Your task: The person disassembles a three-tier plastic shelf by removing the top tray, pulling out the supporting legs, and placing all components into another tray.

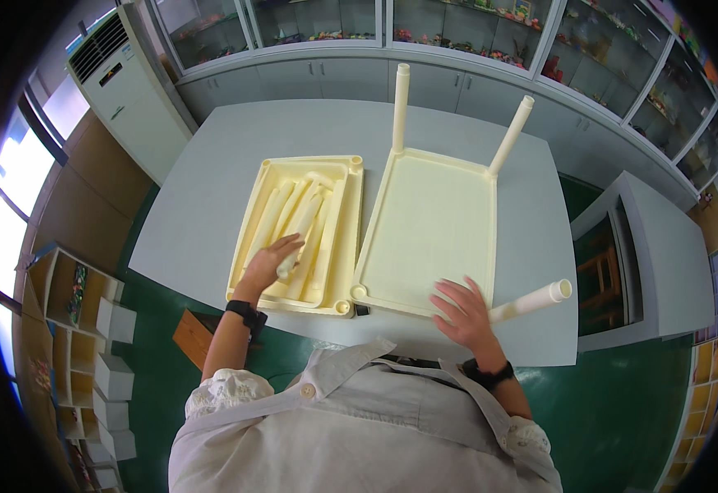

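Left hand (273,260): laid over loose leg tube (303,218) in cream tray (346,238); grip unclear.
Right hand (462,314): spread at near-right corner of upturned panel (429,222).
Fitted legs (401,107): apparently three.
Bare socket (360,292): near-left corner.

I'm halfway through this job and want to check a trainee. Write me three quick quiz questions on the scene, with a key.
1. Which hand is at the loose tubes in the left tray: left or right?
2. How many legs rise from the corners of the right panel?
3. True or false: a leg stands at the right panel's near-left corner.

Key:
1. The left hand.
2. Three: one at each far corner, one at the near-right.
3. False: that corner shows only a bare round socket.
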Demonstrator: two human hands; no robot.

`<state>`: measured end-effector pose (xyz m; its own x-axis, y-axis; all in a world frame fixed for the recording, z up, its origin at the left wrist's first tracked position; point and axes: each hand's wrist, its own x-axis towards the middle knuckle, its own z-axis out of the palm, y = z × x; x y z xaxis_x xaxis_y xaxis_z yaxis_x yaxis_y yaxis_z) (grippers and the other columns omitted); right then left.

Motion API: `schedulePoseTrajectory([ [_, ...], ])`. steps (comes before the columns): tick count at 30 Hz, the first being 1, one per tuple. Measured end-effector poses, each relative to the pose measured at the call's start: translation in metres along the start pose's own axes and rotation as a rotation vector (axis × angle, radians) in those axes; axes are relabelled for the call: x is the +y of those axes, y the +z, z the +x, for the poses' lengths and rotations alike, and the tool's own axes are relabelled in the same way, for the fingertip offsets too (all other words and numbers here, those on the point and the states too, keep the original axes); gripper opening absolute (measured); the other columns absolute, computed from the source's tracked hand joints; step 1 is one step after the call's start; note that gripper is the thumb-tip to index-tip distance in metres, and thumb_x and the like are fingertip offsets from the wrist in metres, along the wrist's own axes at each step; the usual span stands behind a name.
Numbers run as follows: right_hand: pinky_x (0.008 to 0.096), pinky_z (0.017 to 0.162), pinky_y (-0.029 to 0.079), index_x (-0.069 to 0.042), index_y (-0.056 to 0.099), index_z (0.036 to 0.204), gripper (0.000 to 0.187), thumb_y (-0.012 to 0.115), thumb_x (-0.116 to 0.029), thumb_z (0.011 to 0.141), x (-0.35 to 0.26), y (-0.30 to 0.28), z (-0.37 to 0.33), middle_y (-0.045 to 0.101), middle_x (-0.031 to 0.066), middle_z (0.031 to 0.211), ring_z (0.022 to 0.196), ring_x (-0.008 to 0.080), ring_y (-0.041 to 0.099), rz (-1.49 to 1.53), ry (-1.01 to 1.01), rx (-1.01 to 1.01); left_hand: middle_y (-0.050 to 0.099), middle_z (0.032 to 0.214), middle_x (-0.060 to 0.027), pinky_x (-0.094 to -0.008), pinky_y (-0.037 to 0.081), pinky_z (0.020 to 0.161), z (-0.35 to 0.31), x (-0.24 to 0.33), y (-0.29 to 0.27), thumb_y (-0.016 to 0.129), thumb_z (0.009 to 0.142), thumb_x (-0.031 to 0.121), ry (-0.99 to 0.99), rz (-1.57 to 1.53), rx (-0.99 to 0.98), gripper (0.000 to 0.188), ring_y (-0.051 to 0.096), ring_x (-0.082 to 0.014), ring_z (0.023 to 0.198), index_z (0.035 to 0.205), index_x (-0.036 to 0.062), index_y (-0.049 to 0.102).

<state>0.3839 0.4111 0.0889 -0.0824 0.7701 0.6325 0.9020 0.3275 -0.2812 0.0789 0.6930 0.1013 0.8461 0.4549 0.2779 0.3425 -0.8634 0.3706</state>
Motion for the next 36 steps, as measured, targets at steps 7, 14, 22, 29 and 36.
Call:
schedulePoseTrajectory([
  [7, 0.0467, 0.098, 0.034, -0.005, 0.045, 0.114, 0.044, 0.060, -0.028, 0.080, -0.016, -0.114, 0.017, 0.048, 0.0144, 0.113, 0.115, 0.0270, 0.045, -0.291, 0.062, 0.944, 0.036, 0.138, -0.0113, -0.0377, 0.035, 0.101, -0.016, -0.017, 0.040, 0.044, 0.074, -0.008, -0.176, 0.131, -0.213, 0.056, 0.038, -0.0315, 0.124, 0.126, 0.0109, 0.046],
  [14, 0.0316, 0.060, 0.047, -0.002, 0.048, 0.101, 0.025, 0.060, -0.008, 0.079, 0.038, -0.072, -0.041, 0.054, 0.0092, 0.072, 0.065, 0.0174, 0.056, 0.784, 0.701, 0.411, 0.039, 0.136, -0.0099, -0.0454, 0.029, 0.103, 0.039, 0.078, 0.080, 0.062, 0.079, 0.026, 0.254, -0.110, -0.356, 0.060, 0.036, -0.0288, 0.126, 0.133, 0.0143, 0.038],
  [22, 0.0261, 0.048, 0.040, -0.008, 0.038, 0.077, 0.017, 0.054, -0.002, 0.083, 0.025, -0.080, -0.059, 0.042, 0.0025, 0.059, 0.047, 0.0114, 0.042, 0.612, 0.757, 0.765, 0.027, 0.145, -0.0010, -0.0566, 0.027, 0.099, 0.051, 0.096, 0.167, 0.049, 0.087, 0.028, 0.596, 0.201, -0.515, 0.059, 0.030, -0.0217, 0.131, 0.140, 0.0225, 0.024],
  [29, 0.0336, 0.080, 0.043, -0.004, 0.050, 0.105, 0.032, 0.063, -0.012, 0.077, -0.024, -0.067, -0.035, 0.055, 0.0100, 0.100, 0.092, 0.0221, 0.054, 0.539, 0.612, 0.107, 0.041, 0.134, -0.0138, -0.0436, 0.035, 0.098, 0.089, 0.157, 0.107, 0.056, 0.085, 0.025, 0.387, -0.369, -0.335, 0.055, 0.038, -0.0285, 0.124, 0.134, 0.0116, 0.035],
  [36, 0.0490, 0.098, 0.030, -0.008, 0.046, 0.123, 0.049, 0.058, -0.035, 0.083, 0.027, 0.011, -0.032, 0.041, 0.0139, 0.132, 0.120, 0.0330, 0.039, 0.244, 0.458, -0.324, 0.057, 0.088, -0.0041, -0.0248, 0.045, 0.068, 0.107, 0.215, 0.055, 0.063, 0.082, 0.021, 0.142, -1.360, 0.119, 0.022, 0.054, -0.0090, 0.076, 0.091, 0.0046, 0.052],
])
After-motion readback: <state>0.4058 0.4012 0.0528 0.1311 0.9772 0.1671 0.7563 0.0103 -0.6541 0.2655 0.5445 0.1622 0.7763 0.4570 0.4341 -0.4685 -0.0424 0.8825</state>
